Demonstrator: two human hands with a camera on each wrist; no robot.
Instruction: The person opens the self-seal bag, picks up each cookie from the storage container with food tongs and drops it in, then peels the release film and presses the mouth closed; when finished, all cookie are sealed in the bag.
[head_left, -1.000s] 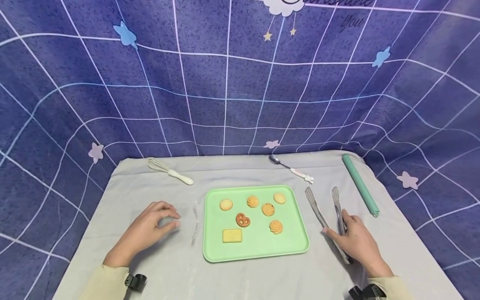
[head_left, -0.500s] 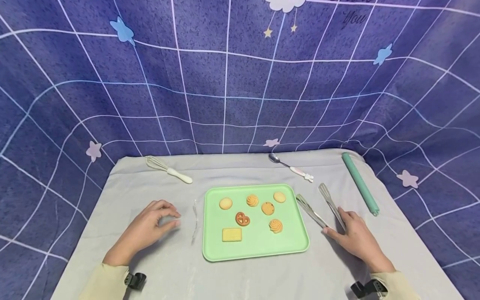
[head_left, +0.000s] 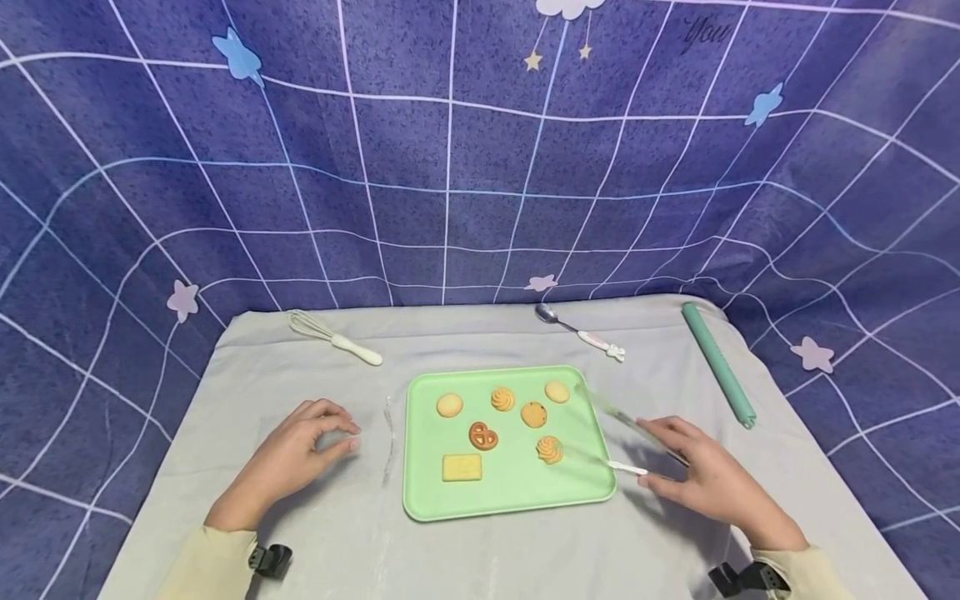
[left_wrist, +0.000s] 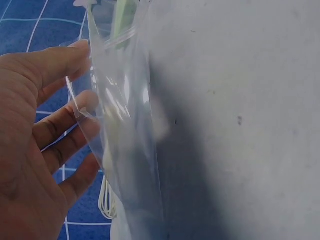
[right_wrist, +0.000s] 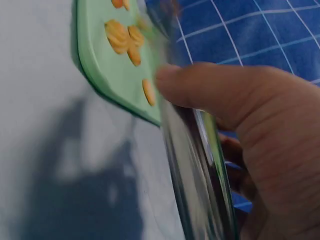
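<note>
A pair of metal tongs is gripped in the right hand, with the thumb pressed on one arm and the fingers on the other. The tongs' arms are spread, and their blurred tips are held over the green tray, just left of that hand. One tip is seen by the swirled cookie nearer the person, the other near the pale oval cookie.

Farther left of the right hand, a rectangular biscuit and a pretzel are also borne by the tray.

The left hand is placed left of the tray, its fingers bent and its thumb set apart. A clear plastic bag is touched by its fingertips; whether it is pinched cannot be told.

Beyond the left hand, a whisk is laid on the grey cloth. A spoon is laid beyond the right hand and to its left, a green rod beyond it and to its right.
</note>
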